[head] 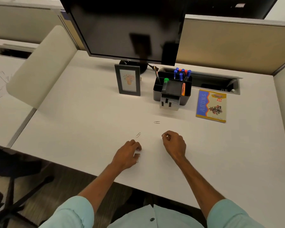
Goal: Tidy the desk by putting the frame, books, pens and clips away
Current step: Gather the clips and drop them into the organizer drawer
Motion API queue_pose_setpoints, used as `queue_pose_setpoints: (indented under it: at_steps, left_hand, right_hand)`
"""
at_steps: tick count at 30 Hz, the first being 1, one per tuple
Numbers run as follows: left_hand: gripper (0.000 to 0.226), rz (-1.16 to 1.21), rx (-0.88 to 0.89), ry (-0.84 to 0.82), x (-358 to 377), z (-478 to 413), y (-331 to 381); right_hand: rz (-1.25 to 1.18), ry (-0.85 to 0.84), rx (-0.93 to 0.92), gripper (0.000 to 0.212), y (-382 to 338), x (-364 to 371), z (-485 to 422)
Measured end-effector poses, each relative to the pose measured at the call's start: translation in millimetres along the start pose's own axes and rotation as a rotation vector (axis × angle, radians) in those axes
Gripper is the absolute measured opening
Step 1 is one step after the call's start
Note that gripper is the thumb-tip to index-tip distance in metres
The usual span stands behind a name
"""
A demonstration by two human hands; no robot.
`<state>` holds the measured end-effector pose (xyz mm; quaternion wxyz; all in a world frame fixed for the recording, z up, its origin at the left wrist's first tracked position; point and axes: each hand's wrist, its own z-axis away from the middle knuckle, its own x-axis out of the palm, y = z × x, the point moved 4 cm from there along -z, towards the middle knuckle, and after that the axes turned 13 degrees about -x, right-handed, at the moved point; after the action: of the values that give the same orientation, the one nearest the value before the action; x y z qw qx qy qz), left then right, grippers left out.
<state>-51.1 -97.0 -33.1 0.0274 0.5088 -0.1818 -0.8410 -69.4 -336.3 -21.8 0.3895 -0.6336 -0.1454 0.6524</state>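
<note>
My left hand [128, 153] rests on the white desk [82, 122] near its front edge, its curled fingertips pinching a paper clip [137, 160]. To its right, my right hand [174, 143] is curled with thumb against forefinger, and a small pale glint there looks like another clip. Two loose paper clips [138, 135] [157, 122] lie just beyond the hands. A black picture frame [128, 81] stands upright under the monitor. The black organizer [172, 89] holds pens [182, 74], and its open drawer holds binder clips [169, 103]. A book [211, 106] lies flat to its right.
A dark monitor [130, 30] stands at the back. An open cable tray [217, 83] runs behind the organizer and book. Beige partitions [234, 45] close the back and right. A cream chair back [39, 66] stands at the left, beside a neighbouring desk.
</note>
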Motion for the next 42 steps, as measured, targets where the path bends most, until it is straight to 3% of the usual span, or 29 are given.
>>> queue_pose_setpoints:
  at_steps: [13, 21, 23, 29, 34, 37, 42]
  left_hand:
    - [0.009, -0.127, -0.006, 0.021, 6.3, 5.1, 11.6]
    - [0.013, -0.209, 0.049, 0.05, 4.8, 5.9, 8.7]
    - [0.014, -0.109, 0.009, 0.05, 4.8, 4.5, 5.9]
    - [0.021, 0.483, -0.269, 0.084, -7.8, -8.1, 3.7]
    - [0.01, 0.909, -0.285, 0.012, -15.5, -19.5, 20.0]
    - [0.01, 1.019, -0.244, -0.053, -19.6, -27.2, 34.2]
    - [0.012, 1.003, -0.177, -0.05, -27.2, -42.4, 52.0]
  right_hand:
    - [0.019, -0.086, -0.022, 0.017, 18.0, -5.0, 26.0]
    - [0.001, -0.107, -0.034, 0.015, 8.9, 2.5, 28.4]
    - [-0.001, -0.121, -0.032, 0.016, 8.6, 5.0, 30.1]
    - [-0.073, -0.218, -0.058, 0.016, 7.0, 18.0, 34.7]
    - [-0.265, -0.244, -0.061, 0.02, -10.1, 25.3, 35.8]
    - [-0.359, -0.178, -0.029, 0.015, -18.6, 23.0, 30.4]
    - [-0.482, -0.071, 0.041, 0.013, -20.9, 9.3, 14.6]
